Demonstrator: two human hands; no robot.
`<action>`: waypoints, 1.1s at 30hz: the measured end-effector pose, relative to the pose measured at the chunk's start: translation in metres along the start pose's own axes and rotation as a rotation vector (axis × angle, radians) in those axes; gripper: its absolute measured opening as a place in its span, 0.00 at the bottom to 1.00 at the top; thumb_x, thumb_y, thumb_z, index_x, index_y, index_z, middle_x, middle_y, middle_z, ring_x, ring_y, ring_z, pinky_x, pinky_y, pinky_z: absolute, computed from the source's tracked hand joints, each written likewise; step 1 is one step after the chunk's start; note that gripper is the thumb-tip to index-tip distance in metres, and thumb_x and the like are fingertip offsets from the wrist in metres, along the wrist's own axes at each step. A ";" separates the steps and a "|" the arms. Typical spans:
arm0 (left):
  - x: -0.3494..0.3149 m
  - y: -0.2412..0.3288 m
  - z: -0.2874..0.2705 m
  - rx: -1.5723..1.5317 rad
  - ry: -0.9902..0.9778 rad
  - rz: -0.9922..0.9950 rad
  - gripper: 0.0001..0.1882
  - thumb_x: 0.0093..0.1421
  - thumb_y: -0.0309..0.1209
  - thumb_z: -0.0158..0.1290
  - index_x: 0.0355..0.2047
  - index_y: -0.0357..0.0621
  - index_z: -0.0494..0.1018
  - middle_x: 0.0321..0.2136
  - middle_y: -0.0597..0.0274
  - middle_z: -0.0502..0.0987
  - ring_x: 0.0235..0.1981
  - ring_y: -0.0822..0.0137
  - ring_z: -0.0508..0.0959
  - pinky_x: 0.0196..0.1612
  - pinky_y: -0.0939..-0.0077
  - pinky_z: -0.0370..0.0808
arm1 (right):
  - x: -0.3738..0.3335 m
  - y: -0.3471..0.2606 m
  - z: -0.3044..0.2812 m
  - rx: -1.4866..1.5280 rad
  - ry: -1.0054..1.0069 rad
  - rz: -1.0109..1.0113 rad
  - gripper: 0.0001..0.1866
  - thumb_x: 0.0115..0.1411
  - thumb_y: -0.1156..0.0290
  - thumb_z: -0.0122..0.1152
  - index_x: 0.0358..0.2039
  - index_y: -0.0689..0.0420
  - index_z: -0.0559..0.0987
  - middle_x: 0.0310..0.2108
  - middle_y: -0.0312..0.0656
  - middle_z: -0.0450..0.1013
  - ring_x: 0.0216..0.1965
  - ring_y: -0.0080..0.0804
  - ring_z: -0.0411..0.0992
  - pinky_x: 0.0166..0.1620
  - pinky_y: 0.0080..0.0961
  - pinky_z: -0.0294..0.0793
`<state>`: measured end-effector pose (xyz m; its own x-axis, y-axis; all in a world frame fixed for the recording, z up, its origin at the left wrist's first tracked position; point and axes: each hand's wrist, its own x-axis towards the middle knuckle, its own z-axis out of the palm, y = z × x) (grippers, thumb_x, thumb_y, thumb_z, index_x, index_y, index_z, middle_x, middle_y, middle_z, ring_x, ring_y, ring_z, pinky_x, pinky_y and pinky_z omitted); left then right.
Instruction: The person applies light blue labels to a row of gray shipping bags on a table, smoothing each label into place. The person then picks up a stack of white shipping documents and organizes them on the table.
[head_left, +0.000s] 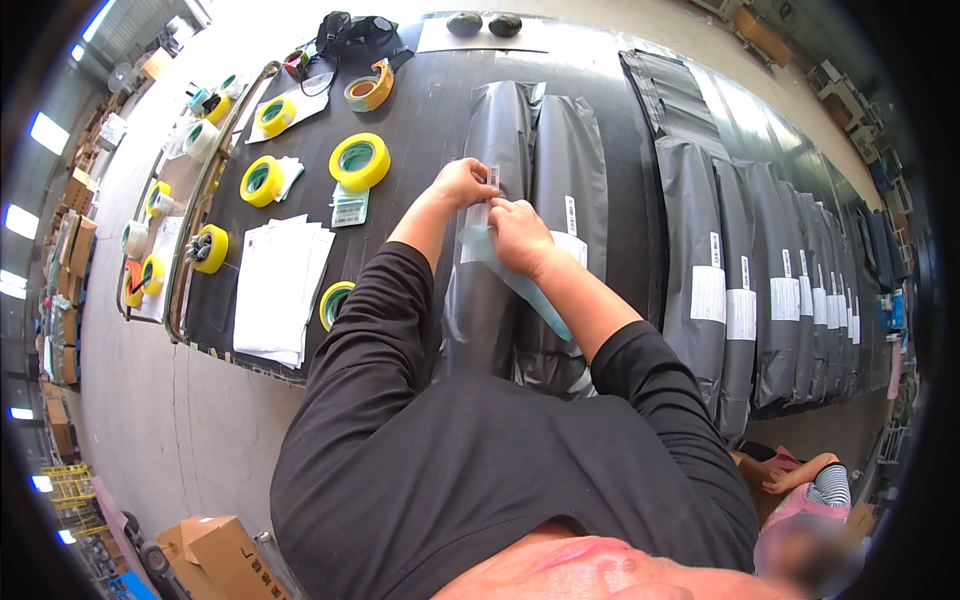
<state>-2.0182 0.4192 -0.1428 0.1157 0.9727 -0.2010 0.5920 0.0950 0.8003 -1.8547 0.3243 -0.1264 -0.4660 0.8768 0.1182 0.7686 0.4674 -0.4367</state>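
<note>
Two long grey plastic mailer bags lie side by side before me on the black table. On the nearer-left bag [487, 130], my left hand [463, 186] pinches the edge of a small white barcode label [493, 177]. My right hand [520, 238] is closed just below it, fingertips almost meeting the left ones. From under the right hand hangs a pale blue-green backing strip [543, 306], trailing toward me across both bags. The second bag [570, 150] carries a narrow barcode label [570, 214] and a white sheet label, partly covered by my right wrist.
Left on the table [405, 130] are a paper stack [280, 290], several yellow-cored tape rolls, one being a large roll [360, 162], and a brown tape roll [370, 88]. Several labelled grey bags [690, 240] line the right. Another person [815, 490] is at lower right.
</note>
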 end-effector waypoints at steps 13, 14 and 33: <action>0.026 -0.014 0.009 -0.183 0.081 -0.123 0.23 0.47 0.45 0.67 0.33 0.37 0.79 0.27 0.58 0.81 0.27 0.69 0.79 0.35 0.72 0.77 | -0.004 0.001 -0.006 0.080 0.085 -0.031 0.11 0.52 0.74 0.54 0.37 0.58 0.78 0.54 0.46 0.70 0.49 0.48 0.68 0.55 0.37 0.70; 0.026 -0.014 0.008 -0.189 0.087 -0.147 0.23 0.47 0.45 0.67 0.34 0.38 0.79 0.27 0.59 0.81 0.28 0.69 0.79 0.36 0.72 0.77 | -0.004 0.001 -0.007 0.091 0.066 -0.017 0.10 0.53 0.74 0.55 0.37 0.58 0.77 0.55 0.45 0.69 0.50 0.48 0.68 0.56 0.37 0.68; -0.012 0.024 0.012 0.043 0.458 0.026 0.31 0.54 0.48 0.58 0.53 0.40 0.71 0.53 0.47 0.71 0.55 0.55 0.70 0.56 0.66 0.67 | -0.037 0.018 -0.030 0.548 0.307 0.047 0.10 0.47 0.80 0.58 0.32 0.61 0.78 0.47 0.50 0.75 0.48 0.47 0.72 0.52 0.32 0.71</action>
<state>-1.9952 0.4070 -0.1278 -0.2272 0.9690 0.0969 0.6272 0.0695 0.7758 -1.8102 0.3038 -0.1120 -0.2270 0.9256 0.3030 0.4113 0.3731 -0.8316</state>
